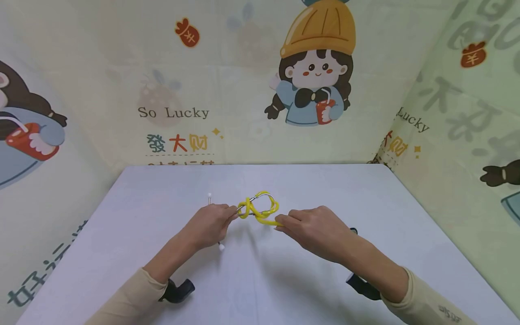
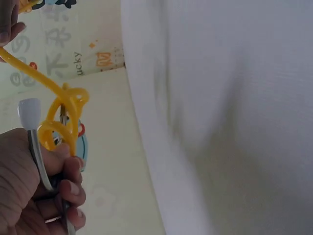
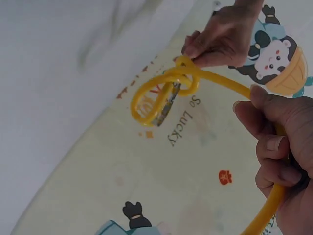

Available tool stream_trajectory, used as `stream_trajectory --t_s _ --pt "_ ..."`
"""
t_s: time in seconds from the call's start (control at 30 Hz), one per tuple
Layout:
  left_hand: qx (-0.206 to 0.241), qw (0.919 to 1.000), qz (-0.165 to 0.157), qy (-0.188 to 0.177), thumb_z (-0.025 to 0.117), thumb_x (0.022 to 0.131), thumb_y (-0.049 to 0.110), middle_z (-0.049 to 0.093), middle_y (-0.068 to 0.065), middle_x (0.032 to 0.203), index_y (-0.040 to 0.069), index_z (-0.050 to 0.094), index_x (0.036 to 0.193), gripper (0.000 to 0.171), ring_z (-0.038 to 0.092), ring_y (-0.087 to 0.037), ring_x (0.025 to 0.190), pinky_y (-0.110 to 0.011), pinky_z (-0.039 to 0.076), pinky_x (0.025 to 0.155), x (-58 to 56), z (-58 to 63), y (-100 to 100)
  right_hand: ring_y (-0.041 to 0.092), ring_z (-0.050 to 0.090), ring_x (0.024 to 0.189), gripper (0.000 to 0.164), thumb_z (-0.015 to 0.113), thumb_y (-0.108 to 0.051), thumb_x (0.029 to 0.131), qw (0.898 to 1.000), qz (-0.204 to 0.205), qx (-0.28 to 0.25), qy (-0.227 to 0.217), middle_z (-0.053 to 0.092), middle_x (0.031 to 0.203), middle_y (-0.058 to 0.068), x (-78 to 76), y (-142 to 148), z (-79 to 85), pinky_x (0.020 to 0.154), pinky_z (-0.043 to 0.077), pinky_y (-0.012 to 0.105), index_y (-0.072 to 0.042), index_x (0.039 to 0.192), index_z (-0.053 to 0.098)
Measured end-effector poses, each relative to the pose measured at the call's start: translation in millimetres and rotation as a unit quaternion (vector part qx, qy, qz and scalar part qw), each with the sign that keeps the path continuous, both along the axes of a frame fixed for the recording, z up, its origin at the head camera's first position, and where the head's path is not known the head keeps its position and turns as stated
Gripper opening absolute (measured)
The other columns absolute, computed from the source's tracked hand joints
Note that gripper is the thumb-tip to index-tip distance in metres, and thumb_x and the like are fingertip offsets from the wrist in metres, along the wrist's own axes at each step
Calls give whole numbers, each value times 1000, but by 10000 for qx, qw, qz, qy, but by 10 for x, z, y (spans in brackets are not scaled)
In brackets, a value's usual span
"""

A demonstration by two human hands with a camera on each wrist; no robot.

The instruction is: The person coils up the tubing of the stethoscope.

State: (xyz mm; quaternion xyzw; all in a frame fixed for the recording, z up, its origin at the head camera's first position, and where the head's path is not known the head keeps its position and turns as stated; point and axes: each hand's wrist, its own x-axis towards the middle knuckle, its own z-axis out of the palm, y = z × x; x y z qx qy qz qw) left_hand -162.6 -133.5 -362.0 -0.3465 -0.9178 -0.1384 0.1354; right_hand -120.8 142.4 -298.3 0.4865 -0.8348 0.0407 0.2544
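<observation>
A silver metal loop resembling a carabiner (image 1: 273, 198) points away from my left hand (image 1: 212, 222). Yellow cord (image 1: 252, 208) winds around it in several loose turns, well seen in the right wrist view. My left hand grips the near end of the metal piece, including a curved rod with a white cap (image 2: 29, 113); a second white tip (image 1: 221, 247) shows below that hand. My right hand (image 1: 318, 231) pinches the cord's free part, which stretches from the loops to its fingertips. In the right wrist view, the cord continues through the curled fingers and out below.
Both hands are held above a white table (image 1: 252, 280). Patterned cloth walls (image 1: 243, 90) stand at the back and on both sides. Black camera mounts (image 1: 178, 291) are strapped at the wrists.
</observation>
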Motion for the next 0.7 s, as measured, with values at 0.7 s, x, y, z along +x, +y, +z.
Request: stream_trajectory --t_s 0.7 --pt "753 9550 -2853 -290 61 95 18 66 9 89 12 67 109 17 52 0 74 -4 40 69 303 41 58 -4 53 61 22 74 -39 79 9889 617 -1073 -823 65 75 -14 -400 130 27 52 41 10 -19 88 74"
